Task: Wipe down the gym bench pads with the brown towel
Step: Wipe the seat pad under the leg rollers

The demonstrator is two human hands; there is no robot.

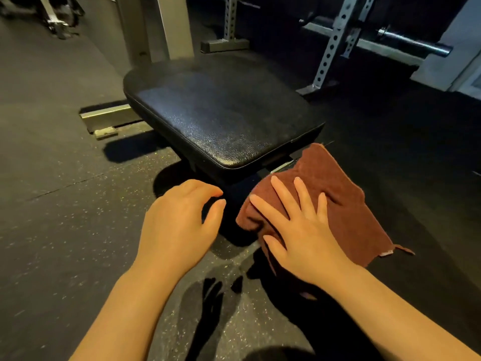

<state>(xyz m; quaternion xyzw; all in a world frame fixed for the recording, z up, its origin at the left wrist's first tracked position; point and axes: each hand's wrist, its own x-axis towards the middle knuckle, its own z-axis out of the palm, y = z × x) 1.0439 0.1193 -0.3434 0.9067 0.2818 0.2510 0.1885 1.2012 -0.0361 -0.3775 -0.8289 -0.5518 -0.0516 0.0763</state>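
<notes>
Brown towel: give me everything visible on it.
The reddish-brown terry-cloth towel looks soft and nappy, and is rumpled, with folds bunched at its near-left edge. A small pale tag shows at its lower right corner, beside a frayed strip. It lies just below and right of the black textured vinyl bench pad, apparently not on that pad's top. The right hand rests on it, fingers spread and straight. What supports it underneath is hidden.

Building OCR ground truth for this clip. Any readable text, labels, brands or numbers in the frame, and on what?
None readable.
Small pale tag on the edge of the brown terry towel: too small and blurred to read.
Black textured vinyl bench pad: no label visible.
Grey perforated steel rack uprights: holes only, no numbers legible.
</notes>
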